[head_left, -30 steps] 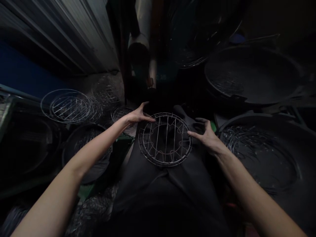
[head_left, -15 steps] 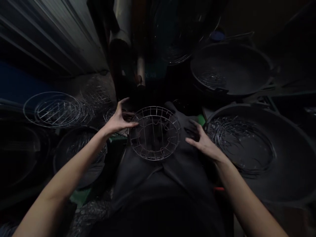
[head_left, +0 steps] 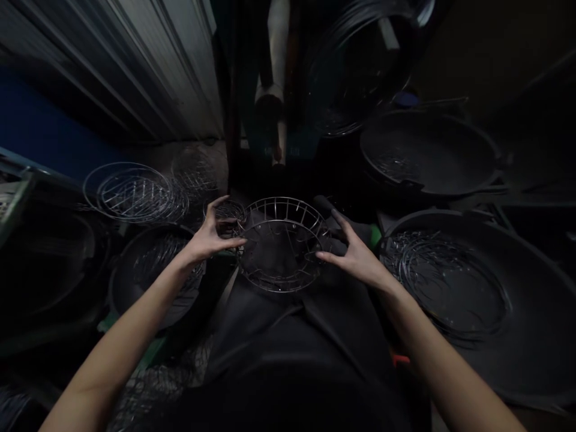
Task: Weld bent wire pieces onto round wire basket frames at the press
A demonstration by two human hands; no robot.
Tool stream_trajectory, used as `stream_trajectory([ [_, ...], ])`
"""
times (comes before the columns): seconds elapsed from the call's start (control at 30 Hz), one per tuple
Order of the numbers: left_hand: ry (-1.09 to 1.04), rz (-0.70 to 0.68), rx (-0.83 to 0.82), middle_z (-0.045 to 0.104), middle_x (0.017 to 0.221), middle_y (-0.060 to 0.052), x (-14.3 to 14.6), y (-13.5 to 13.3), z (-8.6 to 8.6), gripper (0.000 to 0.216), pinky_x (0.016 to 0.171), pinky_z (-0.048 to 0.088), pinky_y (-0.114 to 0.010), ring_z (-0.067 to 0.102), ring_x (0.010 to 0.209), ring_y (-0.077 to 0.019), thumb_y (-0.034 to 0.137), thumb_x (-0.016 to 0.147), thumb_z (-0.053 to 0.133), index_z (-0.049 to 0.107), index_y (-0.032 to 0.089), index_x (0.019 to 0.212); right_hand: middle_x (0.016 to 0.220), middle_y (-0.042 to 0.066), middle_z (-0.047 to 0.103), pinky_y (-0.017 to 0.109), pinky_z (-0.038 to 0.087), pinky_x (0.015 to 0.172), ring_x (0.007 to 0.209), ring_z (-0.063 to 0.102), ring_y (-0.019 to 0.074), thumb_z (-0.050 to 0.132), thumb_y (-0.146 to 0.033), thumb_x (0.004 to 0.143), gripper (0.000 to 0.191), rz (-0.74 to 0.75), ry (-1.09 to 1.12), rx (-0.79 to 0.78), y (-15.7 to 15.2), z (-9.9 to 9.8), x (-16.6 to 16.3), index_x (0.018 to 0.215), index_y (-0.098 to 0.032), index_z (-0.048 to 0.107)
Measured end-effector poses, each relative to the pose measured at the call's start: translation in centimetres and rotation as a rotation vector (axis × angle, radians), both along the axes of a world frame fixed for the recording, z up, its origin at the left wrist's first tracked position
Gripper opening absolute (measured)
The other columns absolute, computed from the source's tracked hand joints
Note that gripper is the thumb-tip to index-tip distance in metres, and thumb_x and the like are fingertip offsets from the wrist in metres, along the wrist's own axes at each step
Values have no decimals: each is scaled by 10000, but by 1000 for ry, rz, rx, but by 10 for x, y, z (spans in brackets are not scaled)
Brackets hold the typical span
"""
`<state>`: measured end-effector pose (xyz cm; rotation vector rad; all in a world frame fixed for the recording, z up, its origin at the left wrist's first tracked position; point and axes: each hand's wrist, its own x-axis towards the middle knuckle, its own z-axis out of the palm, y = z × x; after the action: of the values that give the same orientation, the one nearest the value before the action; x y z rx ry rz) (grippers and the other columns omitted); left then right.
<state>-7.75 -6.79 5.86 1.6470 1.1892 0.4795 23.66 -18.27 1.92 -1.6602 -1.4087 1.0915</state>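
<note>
Round, thin-ribbed wire basket (head_left: 281,246)

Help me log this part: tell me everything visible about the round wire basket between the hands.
The wire basket is round, shallow, of thin silvery metal wire: two rim rings joined by short uprights, base wires blurred. Empty, it sits tilted, far rim raised, over dark cloth. The left hand touches its left rim with the thumb, the right hand its right rim, fingers spread.
</note>
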Motion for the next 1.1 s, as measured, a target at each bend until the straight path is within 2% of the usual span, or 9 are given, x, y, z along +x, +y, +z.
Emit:
stream_trajectory([
  [0.13, -117, -21, 120, 556, 1123, -86, 3, 10, 7, 1103, 903, 494, -484, 581, 1068, -273, 327, 529, 840, 147, 306, 1387, 1319, 114, 520, 480, 383, 1022, 1204, 495, 295, 734, -500, 661, 889, -36, -138, 155, 14, 18, 7, 1411, -230, 343],
  [0.23, -234, 11, 200, 516, 1198, -105, 7, 25, -2, 1139, 915, 487, -461, 565, 1095, -269, 292, 504, 852, 142, 305, 1394, 1274, 108, 559, 468, 383, 1012, 1176, 517, 287, 703, -505, 676, 731, -19, -273, 224, 41, 28, 16, 1306, -206, 484],
  [0.37, -390, 107, 101, 582, 1101, -89, 6, 41, -35, 1164, 962, 436, -481, 571, 1088, -254, 247, 523, 844, 88, 288, 1408, 1210, 109, 601, 531, 311, 1014, 1138, 531, 309, 687, -535, 648, 721, 48, -490, 269, 84, 32, 17, 1266, -210, 511],
  [0.53, -535, 200, 58, 577, 1115, -80, -1, 54, -81, 1176, 1022, 364, -486, 553, 1120, -231, 200, 539, 835, 55, 318, 1411, 1201, 118, 604, 542, 257, 998, 1128, 524, 319, 628, -565, 684, 661, 144, -637, 372, 122, 27, 4, 1234, -216, 520],
  [0.7, -642, 212, 17, 552, 1143, -74, 1, 71, -102, 1217, 978, 413, -457, 545, 1125, -223, 169, 525, 835, 20, 350, 1409, 1183, 107, 609, 515, 238, 981, 1105, 530, 301, 549, -564, 752, 613, 173, -767, 461, 140, 25, -3, 1267, -235, 491],
  [0.8, -660, 209, 8, 549, 1142, -70, 2, 73, -104, 1235, 966, 426, -434, 551, 1106, -212, 158, 507, 836, 20, 350, 1413, 1162, 110, 616, 506, 232, 985, 1096, 536, 295, 544, -558, 761, 626, 186, -824, 483, 138, 28, -4, 1288, -227, 477],
  [0.9, -642, 198, -49, 578, 1109, -56, 1, 63, -99, 1227, 933, 445, -385, 580, 1048, -186, 169, 521, 830, 9, 356, 1413, 1142, 104, 627, 521, 219, 1008, 1079, 552, 290, 567, -558, 749, 645, 191, -829, 465, 124, 33, -4, 1290, -219, 483],
  [1.0, -580, 229, -120, 628, 975, -25, -1, 49, -85, 1169, 843, 474, -307, 623, 920, -152, 220, 568, 816, 18, 330, 1416, 1097, 93, 654, 526, 250, 1023, 1066, 566, 294, 597, -585, 716, 629, 163, -732, 285, 114, 38, -1, 1225, -218, 556],
  [1.1, -520, 316, -185, 637, 818, 10, -4, 42, -66, 1087, 748, 493, -284, 644, 772, -138, 297, 610, 795, 63, 296, 1414, 1098, 92, 662, 470, 365, 980, 1066, 575, 288, 605, -606, 709, 596, 136, -531, 30, 119, 43, 0, 1161, -218, 614],
])
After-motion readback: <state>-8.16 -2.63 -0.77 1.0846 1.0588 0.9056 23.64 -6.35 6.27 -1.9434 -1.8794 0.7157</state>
